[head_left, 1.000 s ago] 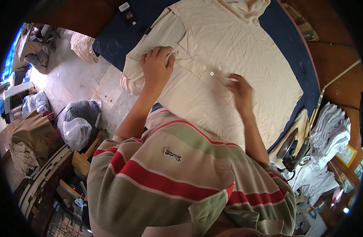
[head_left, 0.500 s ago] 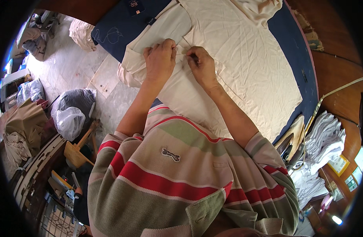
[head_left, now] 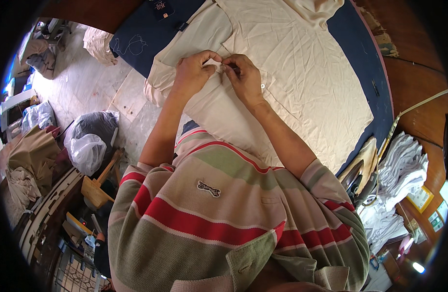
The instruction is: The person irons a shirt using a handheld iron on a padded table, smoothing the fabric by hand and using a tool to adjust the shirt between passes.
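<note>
A cream garment [head_left: 302, 82] lies spread over a dark blue cloth on the work surface, its fabric creased. My left hand [head_left: 192, 74] is over its left part, with thumb and forefinger pinched at the garment's edge. Against those fingertips, my right hand [head_left: 244, 80] also pinches there, fingers bent inward. The bit of fabric between the fingertips is mostly hidden. Beside my right wrist, a small white button [head_left: 262, 86] shows on the garment. A smooth pale panel [head_left: 207, 36] of cloth lies just beyond my left hand.
The dark blue cloth [head_left: 131, 36] carries a loose pale thread and a dark tag [head_left: 161, 9]. Bagged items [head_left: 90, 138] stand on the floor at left. Right of me are an iron-like tool [head_left: 353, 185], partly hidden, a cable [head_left: 421, 104] and stacked white cloths [head_left: 401, 160].
My hands have come together, so their fingertips now meet. The left thumb and forefinger reach rightward, while my right hand has shifted slightly left. The button beside my right wrist shows more plainly.
</note>
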Available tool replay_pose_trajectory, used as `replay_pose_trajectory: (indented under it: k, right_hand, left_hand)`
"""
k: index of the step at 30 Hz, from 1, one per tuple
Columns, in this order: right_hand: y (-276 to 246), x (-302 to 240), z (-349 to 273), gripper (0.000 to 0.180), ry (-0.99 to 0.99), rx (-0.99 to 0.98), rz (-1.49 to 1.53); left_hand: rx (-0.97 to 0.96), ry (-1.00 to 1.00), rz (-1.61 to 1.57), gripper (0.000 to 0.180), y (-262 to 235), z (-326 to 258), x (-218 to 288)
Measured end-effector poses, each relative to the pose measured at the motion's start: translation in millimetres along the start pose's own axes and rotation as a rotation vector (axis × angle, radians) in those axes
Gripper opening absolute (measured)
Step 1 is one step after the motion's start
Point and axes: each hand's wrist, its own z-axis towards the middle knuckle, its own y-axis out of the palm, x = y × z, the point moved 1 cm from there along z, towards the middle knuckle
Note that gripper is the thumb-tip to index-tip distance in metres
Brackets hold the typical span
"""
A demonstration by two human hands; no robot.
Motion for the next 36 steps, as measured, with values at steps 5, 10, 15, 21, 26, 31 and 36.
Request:
replay_pose_trajectory:
  k: [5, 10, 15, 21, 26, 31, 36]
  right_hand:
    - [0.8, -9.2, 1.6, 0.013, 0.019, 0.023, -0.046]
    - [5.6, -6.3, 3.1, 0.011, -0.046, 0.023, -0.164]
    - [5.8, -8.3, 5.3, 0.007, -0.026, 0.068, -0.232]
    - [3.9, 8.6, 6.5, 0.007, 0.125, 0.093, 0.013]
    - [1.5, -7.3, 3.4, 0.012, -0.03, 0.008, -0.138]
    - [6.8, -6.7, 3.5, 0.01, -0.066, 0.039, -0.25]
    - [9.7, -13.3, 4.3, 0.009, -0.054, 0.057, -0.31]
  left_hand:
    - [0.018, 0.067, -0.181, 0.022, 8.1, 5.6, -12.0]
    - [0.071, 0.013, -0.266, 0.025, 10.2, 6.1, -17.7]
    - [0.031, -0.011, -0.265, 0.025, 5.2, 2.5, -10.1]
    - [0.025, 0.012, -0.332, 0.024, 2.4, 1.1, -11.4]
    - [-0.012, 0.011, -0.384, 0.023, 1.9, 4.2, -13.5]
    - [-0.009, -0.03, -0.338, 0.023, 1.2, 3.9, -8.4]
    - [-0.009, -0.019, -0.352, 0.024, 1.1, 3.6, -8.9]
